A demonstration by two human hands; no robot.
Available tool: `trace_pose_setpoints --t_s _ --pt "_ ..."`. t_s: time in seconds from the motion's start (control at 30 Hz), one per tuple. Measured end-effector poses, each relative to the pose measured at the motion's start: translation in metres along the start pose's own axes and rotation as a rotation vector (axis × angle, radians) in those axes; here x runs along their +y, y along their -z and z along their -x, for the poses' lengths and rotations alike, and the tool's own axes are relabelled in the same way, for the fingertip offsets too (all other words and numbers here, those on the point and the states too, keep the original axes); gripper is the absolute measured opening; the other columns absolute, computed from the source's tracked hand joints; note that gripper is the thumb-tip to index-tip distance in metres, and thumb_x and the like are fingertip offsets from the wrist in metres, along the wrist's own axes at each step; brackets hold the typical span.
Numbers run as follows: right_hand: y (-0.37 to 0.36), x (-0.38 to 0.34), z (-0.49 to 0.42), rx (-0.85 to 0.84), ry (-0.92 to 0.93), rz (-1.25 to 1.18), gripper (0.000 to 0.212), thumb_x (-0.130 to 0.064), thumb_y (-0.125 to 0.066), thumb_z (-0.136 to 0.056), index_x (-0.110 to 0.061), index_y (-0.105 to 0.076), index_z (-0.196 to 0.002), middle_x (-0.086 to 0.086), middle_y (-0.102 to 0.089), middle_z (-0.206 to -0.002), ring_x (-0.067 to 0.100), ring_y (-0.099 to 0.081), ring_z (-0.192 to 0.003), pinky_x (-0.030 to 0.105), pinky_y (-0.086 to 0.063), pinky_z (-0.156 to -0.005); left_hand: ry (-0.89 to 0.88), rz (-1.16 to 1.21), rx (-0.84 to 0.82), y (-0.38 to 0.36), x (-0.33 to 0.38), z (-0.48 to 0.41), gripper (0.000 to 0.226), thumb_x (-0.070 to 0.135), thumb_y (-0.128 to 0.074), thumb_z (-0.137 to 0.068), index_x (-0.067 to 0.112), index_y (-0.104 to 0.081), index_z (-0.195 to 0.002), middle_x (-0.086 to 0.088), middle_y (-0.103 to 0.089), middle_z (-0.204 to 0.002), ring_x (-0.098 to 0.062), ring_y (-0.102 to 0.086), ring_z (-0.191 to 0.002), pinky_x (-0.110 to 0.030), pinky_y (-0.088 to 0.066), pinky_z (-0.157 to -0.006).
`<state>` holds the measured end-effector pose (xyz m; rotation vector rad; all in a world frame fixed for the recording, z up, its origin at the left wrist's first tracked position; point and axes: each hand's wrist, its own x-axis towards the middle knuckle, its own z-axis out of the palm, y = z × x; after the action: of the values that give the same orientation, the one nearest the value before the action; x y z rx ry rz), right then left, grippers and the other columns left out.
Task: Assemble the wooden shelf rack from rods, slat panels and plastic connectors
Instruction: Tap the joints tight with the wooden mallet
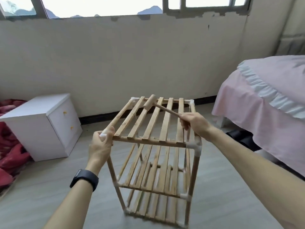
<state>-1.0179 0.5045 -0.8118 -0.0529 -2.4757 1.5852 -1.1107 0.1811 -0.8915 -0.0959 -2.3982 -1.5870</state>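
Grey floor, upright shelf rack, mallet

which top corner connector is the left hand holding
The near-left connector, wrapped by the left hand. The other three top connectors are untouched; the right hand holds a mallet.

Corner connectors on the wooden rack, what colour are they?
White plastic corner connectors, shown in the head view.

One rack of three shelves, one mallet, one cabinet, one bed, two hands: left hand, right hand.
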Motion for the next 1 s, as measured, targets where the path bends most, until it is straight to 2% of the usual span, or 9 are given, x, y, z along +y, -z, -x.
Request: trace_pose_setpoints --t_s 0.1,0.17,0.27,0.47,0.6,0.67,0.77,0.87,1.0 --pt "-0.004 -0.025 -0.012 0.126 -0.143 0.286 0.050 -0.039 -0.028 -0.109 -0.016 -0.058 -0.076 0.004 -0.058 -0.105 0.024 -0.057 -0.096 0.049 -0.045 -0.097 -0.044 -0.002 0.004 0.005 -0.002 0.032 0.060 0.079 -0.042 -0.087 0.024 -0.049 -0.112 -0.008 -0.066 -0.083 -0.013 -0.060 -0.065 -0.017 -0.045 -0.046" --pt "-0.032 -0.029 0.000 0.239 -0.088 0.428 0.047 -0.045 -0.023 -0.108 -0.023 -0.062 -0.096 -0.003 -0.056 -0.118 0.024 -0.056 -0.106 0.049 -0.040 -0.099 -0.087 0.001 -0.028 0.008 -0.008 0.054 0.054 0.082 -0.042 -0.083 0.036 -0.050 -0.110 -0.014 -0.064 -0.083 -0.014 -0.055 -0.062 -0.018 -0.048 -0.043" --pt "-0.098 -0.022 0.038 0.300 0.120 0.462 0.041 -0.051 -0.018 -0.105 -0.034 -0.050 -0.086 -0.017 -0.054 -0.089 0.013 -0.053 -0.089 0.041 -0.034 -0.085 -0.100 0.010 -0.060 0.011 -0.012 0.082 0.019 0.074 -0.046 -0.085 0.059 -0.049 -0.095 -0.021 -0.063 -0.088 -0.020 -0.054 -0.066 -0.023 -0.051 -0.047" --pt "-0.115 -0.001 0.025 0.555 0.424 0.481 0.038 -0.034 -0.034 -0.110 -0.016 -0.055 -0.083 -0.005 -0.050 -0.068 0.015 -0.047 -0.057 0.037 -0.042 -0.060 -0.122 -0.030 -0.043 0.014 -0.007 0.104 0.030 0.066 -0.043 -0.093 0.036 -0.049 -0.099 -0.001 -0.056 -0.073 -0.004 -0.049 -0.050 -0.024 -0.048 -0.045" --pt "-0.079 -0.005 -0.003 0.363 0.323 0.344 0.036 -0.036 -0.037 -0.110 -0.018 -0.054 -0.084 0.001 -0.056 -0.075 0.022 -0.056 -0.070 0.033 -0.045 -0.064 -0.173 -0.128 -0.119 0.006 -0.007 0.110 0.021 0.049 -0.037 -0.106 0.034 -0.052 -0.104 0.005 -0.067 -0.091 -0.011 -0.067 -0.073 -0.040 -0.060 -0.063" --pt "-0.065 -0.012 0.005 0.326 0.386 0.294 0.031 -0.037 -0.039 -0.109 -0.028 -0.052 -0.082 -0.003 -0.057 -0.069 0.009 -0.055 -0.059 0.016 -0.038 -0.051 -0.175 -0.122 -0.142 0.004 -0.007 0.111 0.023 0.051 -0.040 -0.104 0.033 -0.054 -0.107 0.009 -0.069 -0.094 -0.012 -0.070 -0.079 -0.039 -0.060 -0.066" --pt "-0.064 -0.018 0.042 0.144 0.447 0.229 0.028 -0.040 -0.043 -0.107 -0.025 -0.058 -0.087 -0.009 -0.056 -0.056 0.005 -0.047 -0.042 0.013 -0.033 -0.038 -0.150 -0.112 -0.135 0.003 -0.010 0.111 0.040 0.059 -0.042 -0.096 0.025 -0.060 -0.110 0.014 -0.071 -0.091 -0.010 -0.071 -0.081 -0.041 -0.061 -0.071" --pt "-0.076 -0.013 0.078 -0.095 0.361 0.247 0.028 -0.034 -0.049 -0.105 -0.020 -0.063 -0.085 -0.013 -0.057 -0.052 0.002 -0.044 -0.037 0.012 -0.030 -0.036 -0.144 -0.137 -0.126 0.001 -0.014 0.112 0.032 0.048 -0.047 -0.101 0.021 -0.061 -0.108 0.017 -0.070 -0.089 -0.011 -0.071 -0.081 -0.043 -0.060 -0.075" --pt "-0.078 -0.011 0.103 -0.083 0.393 0.314 0.028 -0.032 -0.050 -0.105 -0.021 -0.063 -0.083 -0.013 -0.060 -0.055 0.005 -0.045 -0.036 0.014 -0.030 -0.036 -0.148 -0.136 -0.110 0.003 -0.014 0.115 0.031 0.048 -0.047 -0.101 0.022 -0.062 -0.109 0.015 -0.070 -0.087 -0.011 -0.070 -0.080 -0.044 -0.060 -0.073"
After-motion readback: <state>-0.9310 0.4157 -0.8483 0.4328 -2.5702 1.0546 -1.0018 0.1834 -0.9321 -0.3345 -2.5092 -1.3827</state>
